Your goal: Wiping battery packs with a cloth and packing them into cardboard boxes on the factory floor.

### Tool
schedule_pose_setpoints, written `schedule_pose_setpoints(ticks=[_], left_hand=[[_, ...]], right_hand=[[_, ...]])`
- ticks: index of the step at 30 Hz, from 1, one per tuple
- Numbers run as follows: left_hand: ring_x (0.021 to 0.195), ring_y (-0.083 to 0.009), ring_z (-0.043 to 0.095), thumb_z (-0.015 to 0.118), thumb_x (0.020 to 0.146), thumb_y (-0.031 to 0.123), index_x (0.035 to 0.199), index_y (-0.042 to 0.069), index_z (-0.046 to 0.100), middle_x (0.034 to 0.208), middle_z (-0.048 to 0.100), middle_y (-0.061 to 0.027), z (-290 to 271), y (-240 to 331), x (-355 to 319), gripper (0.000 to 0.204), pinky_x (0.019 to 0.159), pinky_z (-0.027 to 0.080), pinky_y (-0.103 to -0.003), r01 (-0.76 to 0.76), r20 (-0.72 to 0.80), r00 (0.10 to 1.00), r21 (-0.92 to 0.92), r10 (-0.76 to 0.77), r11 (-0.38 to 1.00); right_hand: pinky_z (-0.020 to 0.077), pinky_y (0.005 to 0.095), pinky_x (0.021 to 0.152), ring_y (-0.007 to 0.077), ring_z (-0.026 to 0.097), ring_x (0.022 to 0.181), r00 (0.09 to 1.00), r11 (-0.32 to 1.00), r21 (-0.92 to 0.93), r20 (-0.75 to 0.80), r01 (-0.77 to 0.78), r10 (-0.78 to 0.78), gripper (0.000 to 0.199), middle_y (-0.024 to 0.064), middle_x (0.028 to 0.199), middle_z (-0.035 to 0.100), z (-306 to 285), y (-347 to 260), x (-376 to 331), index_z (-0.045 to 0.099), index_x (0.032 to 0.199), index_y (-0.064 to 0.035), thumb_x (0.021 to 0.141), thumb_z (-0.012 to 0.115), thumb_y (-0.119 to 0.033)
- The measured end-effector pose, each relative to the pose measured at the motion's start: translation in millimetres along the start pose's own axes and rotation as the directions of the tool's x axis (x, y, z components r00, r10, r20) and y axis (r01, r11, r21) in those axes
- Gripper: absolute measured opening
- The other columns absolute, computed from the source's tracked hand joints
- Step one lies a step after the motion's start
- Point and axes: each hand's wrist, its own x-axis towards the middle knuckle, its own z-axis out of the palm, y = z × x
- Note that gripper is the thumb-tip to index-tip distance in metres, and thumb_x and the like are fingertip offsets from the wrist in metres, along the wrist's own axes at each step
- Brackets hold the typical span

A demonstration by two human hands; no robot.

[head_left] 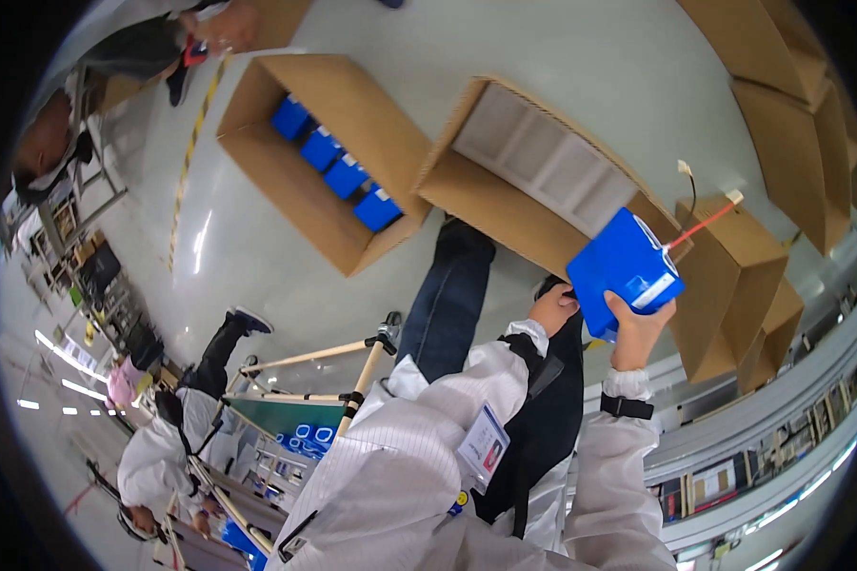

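A blue battery pack [619, 271] is held up in front of me, tilted, with a white label on its near side. From its right end stick out a red lead and a black lead, each with a white connector. My right hand [641, 328] grips the pack at its lower right, thumb across the near face. At the pack's left edge, my left hand [552, 310] has its fingers curled and touching it; the fingertips are partly hidden. Just beyond the pack stands an open carton [505, 205] with a pale divided insert along its far wall.
Left of that carton, another open carton [295, 205] holds several blue packs [345, 176]. More cartons [724, 276] stand at the right. A wheeled cart [300, 398] with blue packs is beside me at lower left. Co-workers are at the left [162, 447] and upper left.
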Motion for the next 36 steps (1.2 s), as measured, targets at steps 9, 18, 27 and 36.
schedule_pose_setpoints(ticks=[9, 18, 27, 36], left_hand=[[0.085, -0.0174, 0.061, 0.051, 0.087, 0.011, 0.113, -0.001, 0.053, 0.093, 0.063, -0.0097, -81, 27, -62, 0.028, 0.074, 0.049, -0.028, 0.008, -0.255, 0.961, -0.356, -0.106, 0.934], [0.082, -0.0157, 0.061, 0.047, 0.089, 0.008, 0.109, 0.002, 0.054, 0.093, 0.064, -0.0101, -119, 51, -116, 0.022, 0.075, 0.049, -0.027, -0.031, -0.259, 0.950, -0.629, -0.173, 0.777], [0.078, -0.0146, 0.060, 0.049, 0.089, 0.014, 0.109, 0.003, 0.054, 0.091, 0.064, -0.0082, -135, 56, -113, 0.024, 0.071, 0.049, -0.027, -0.106, -0.315, 0.936, -0.681, -0.159, 0.724], [0.100, -0.0395, 0.060, 0.062, 0.077, 0.058, 0.124, -0.006, 0.043, 0.105, 0.062, -0.0255, -129, 142, -55, 0.081, 0.086, 0.048, -0.041, 0.129, -0.384, 0.913, -0.046, -0.137, 0.991]], right_hand=[[0.0364, 0.0383, 0.098, 0.0274, 0.045, 0.112, 0.993, 0.990, -0.139, 0.118, 0.000, 0.016, 0.095, 0.0159, 0.124, 0.042, 14, -20, -16, 0.025, 0.134, 0.0004, 0.057, 0.080, -0.006], [0.0356, 0.0387, 0.100, 0.0303, 0.044, 0.115, 0.928, 0.822, -0.490, 0.353, 0.290, -0.118, 0.100, 0.0180, 0.125, 0.041, 36, -69, -31, 0.025, 0.134, 0.0003, 0.054, 0.083, -0.012], [0.0372, 0.0371, 0.098, 0.0287, 0.044, 0.113, 0.896, 0.773, -0.547, 0.439, 0.320, -0.061, 0.102, 0.0167, 0.124, 0.042, 86, -76, -48, 0.025, 0.134, 0.0004, 0.053, 0.084, -0.016], [0.0399, 0.0380, 0.095, 0.0276, 0.046, 0.111, 0.958, 0.912, -0.398, 0.285, 0.102, 0.018, 0.102, 0.0166, 0.122, 0.043, 84, -50, -42, 0.026, 0.132, 0.0037, 0.052, 0.086, -0.018]])
